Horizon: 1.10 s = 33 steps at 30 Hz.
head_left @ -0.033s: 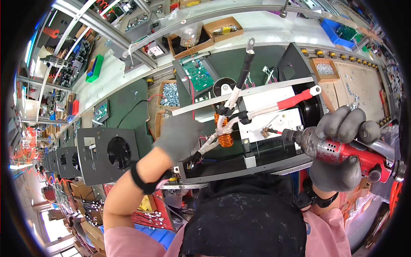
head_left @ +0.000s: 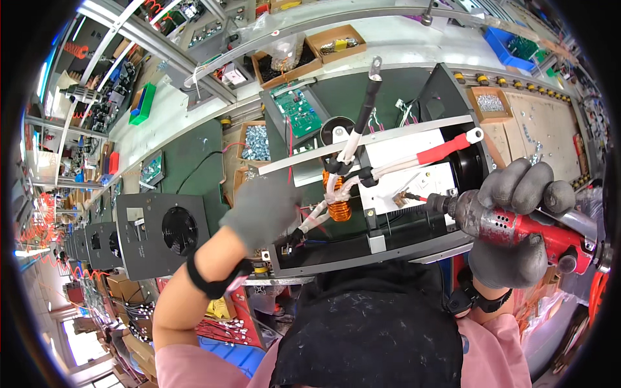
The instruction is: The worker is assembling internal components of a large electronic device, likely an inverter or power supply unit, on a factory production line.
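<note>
My right hand (head_left: 517,223), gloved in grey, is wrapped round a red air screwdriver (head_left: 511,226). Its bit points left over the white plate (head_left: 435,180) inside a dark metal case (head_left: 372,255). My left hand (head_left: 264,208), also gloved, is over the case's left end; motion smears its fingers. Close to it is a copper-wound coil (head_left: 339,205) with white cables bunched around it. One thick cable with black sleeving (head_left: 369,100) rises and ends in a ring lug. Another, in red sleeving (head_left: 446,150), reaches right to its lug.
A green circuit board (head_left: 296,111) lies behind the case. Beside it stands a box of screws (head_left: 257,142); another small carton of hardware (head_left: 490,103) is at the right. Further dark cases with fans (head_left: 162,233) line the left. Orange hose (head_left: 594,297) hangs at the right edge.
My left hand has shifted slightly left and down, its wrist turning a little. The right hand and the screwdriver stay almost where they were.
</note>
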Available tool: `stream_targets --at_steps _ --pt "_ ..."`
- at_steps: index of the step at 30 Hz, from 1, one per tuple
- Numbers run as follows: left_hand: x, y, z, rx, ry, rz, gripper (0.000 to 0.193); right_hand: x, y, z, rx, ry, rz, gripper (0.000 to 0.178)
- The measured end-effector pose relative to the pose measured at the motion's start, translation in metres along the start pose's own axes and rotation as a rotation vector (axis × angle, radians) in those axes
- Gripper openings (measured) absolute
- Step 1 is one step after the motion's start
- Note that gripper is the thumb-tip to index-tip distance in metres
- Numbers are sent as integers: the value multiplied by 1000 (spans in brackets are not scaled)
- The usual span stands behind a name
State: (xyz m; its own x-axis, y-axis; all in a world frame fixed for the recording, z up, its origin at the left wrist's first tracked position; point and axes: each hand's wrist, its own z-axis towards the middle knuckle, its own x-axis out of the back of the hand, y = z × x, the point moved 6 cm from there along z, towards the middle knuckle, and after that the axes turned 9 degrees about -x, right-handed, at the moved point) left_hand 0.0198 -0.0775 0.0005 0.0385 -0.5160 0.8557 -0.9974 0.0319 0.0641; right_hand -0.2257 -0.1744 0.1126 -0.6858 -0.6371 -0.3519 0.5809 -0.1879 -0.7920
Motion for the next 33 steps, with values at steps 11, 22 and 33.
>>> stream_targets --at_steps 11,22,33 --pt "-15 68 5 -298 77 -576 25 12 -1 1 -42 -24 36 39" --pt "-30 71 49 -131 218 -373 21 25 30 -6 -123 27 0 41" --pt "-17 79 47 -46 149 -153 15 18 80 -8 -291 -38 60 40"
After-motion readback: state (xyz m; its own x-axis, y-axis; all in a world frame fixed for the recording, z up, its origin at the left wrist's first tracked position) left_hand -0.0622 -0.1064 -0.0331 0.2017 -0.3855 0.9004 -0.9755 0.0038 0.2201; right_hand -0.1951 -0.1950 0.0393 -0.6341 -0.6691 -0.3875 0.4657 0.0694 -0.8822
